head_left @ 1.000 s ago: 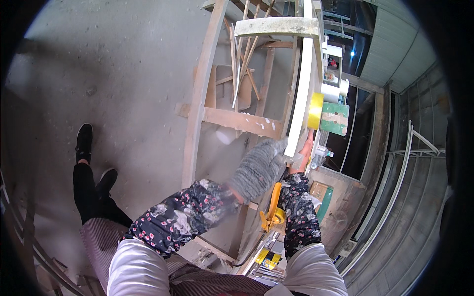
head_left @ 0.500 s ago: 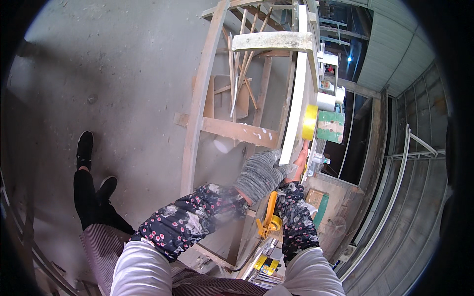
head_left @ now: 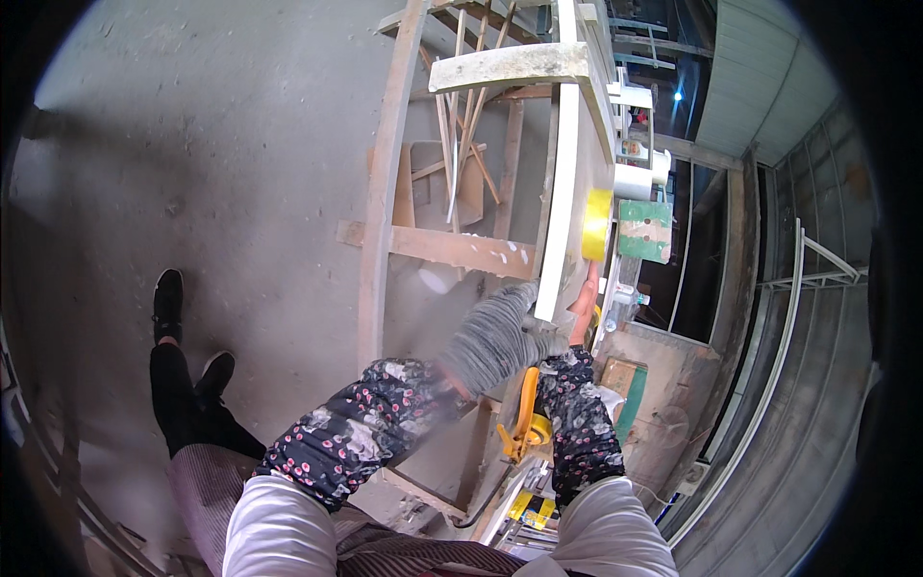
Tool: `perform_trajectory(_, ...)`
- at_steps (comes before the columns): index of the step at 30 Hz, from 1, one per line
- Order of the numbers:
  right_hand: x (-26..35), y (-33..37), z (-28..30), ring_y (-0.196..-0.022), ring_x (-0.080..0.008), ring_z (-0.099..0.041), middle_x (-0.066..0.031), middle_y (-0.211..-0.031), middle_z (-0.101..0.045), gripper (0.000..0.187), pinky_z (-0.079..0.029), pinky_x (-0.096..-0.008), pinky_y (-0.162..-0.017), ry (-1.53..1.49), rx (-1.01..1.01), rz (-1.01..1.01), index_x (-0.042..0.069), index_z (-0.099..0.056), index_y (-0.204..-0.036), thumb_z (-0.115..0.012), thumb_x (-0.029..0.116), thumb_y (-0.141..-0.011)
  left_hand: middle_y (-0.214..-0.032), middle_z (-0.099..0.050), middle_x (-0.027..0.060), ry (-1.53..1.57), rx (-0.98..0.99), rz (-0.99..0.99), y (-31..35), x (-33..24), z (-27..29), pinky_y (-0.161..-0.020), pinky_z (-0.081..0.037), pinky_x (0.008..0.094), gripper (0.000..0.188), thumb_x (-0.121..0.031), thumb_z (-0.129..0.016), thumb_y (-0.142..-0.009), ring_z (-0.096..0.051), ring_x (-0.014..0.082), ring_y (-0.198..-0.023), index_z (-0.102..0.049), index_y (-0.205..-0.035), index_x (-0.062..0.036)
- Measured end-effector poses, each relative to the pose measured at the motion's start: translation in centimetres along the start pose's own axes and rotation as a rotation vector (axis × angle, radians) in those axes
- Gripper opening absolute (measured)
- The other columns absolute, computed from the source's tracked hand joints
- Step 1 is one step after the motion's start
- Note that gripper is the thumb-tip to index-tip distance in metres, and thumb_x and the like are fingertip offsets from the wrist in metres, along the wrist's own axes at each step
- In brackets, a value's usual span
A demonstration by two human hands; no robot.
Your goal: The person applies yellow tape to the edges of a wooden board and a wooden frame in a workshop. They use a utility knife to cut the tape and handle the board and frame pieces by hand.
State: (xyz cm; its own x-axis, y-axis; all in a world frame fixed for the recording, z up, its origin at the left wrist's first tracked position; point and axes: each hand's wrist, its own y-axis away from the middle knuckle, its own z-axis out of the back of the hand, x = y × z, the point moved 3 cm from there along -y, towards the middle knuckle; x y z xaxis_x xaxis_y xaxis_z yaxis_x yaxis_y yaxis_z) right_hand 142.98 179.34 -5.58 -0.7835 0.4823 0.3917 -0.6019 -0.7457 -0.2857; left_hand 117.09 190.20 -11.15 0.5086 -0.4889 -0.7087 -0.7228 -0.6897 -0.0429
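Note:
A long board (head_left: pixel 561 183) with a white edge runs away from me, its near end between my hands. My left hand (head_left: pixel 490 335), in a grey knit glove, is left of that end; its fingers point at the white edge, with the thumb spread toward my right wrist. Motion blurs it somewhat. Bare and flat, my right hand (head_left: pixel 583 306) lies along the board's right side with fingers stretched forward. Just beyond its fingertips stands a yellow tape roll (head_left: pixel 596 223). Near my right forearm is an orange tape dispenser (head_left: pixel 525 423) with a yellow roll.
A wooden frame stand (head_left: pixel 380 202) holds the board, with a pale curved crosspiece (head_left: pixel 510 67) over it. Thin wooden sticks (head_left: pixel 471 115) lean inside the frame. A green-and-white block (head_left: pixel 644 231), a white roll (head_left: pixel 632 181) and small bottles (head_left: pixel 625 291) stand at the right.
My left glove has shifted slightly left and down, away from the board's end. My right hand stays along the board's side. The whole view has shifted a little.

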Motion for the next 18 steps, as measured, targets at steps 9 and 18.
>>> perform_trajectory(9, -0.3, 0.0, 0.3, -0.137, -0.0304, -0.038, -0.0195, -0.146, -0.041, 0.054, -0.026, -0.0378, -0.115, 0.124, -0.011, -0.006, -0.007, -0.038, -0.143, -0.028, 0.028, -0.103, -0.091, -0.066, 0.0179, -0.501, -0.054, -0.259, -0.4, 1.0, 0.6, -0.078, -0.054, 0.0419, 0.033, -0.023, -0.069, -0.084, -0.066, 0.0352, -0.086, -0.065, -0.109, -0.0019)
perform_trajectory(18, 3.6, 0.4, -0.2, -0.14, -0.0326, -0.034, -0.0216, -0.149, -0.039, 0.054, -0.024, -0.0388, -0.116, 0.136, -0.007, -0.026, -0.006, -0.037, -0.144, -0.028, 0.027, -0.103, -0.096, -0.064, 0.0184, -0.657, -0.016, -0.299, -0.1, 1.0, 0.8, -0.078, -0.052, 0.0439, 0.031, -0.019, -0.066, -0.085, -0.064, 0.0361, -0.088, -0.062, -0.11, -0.0009)
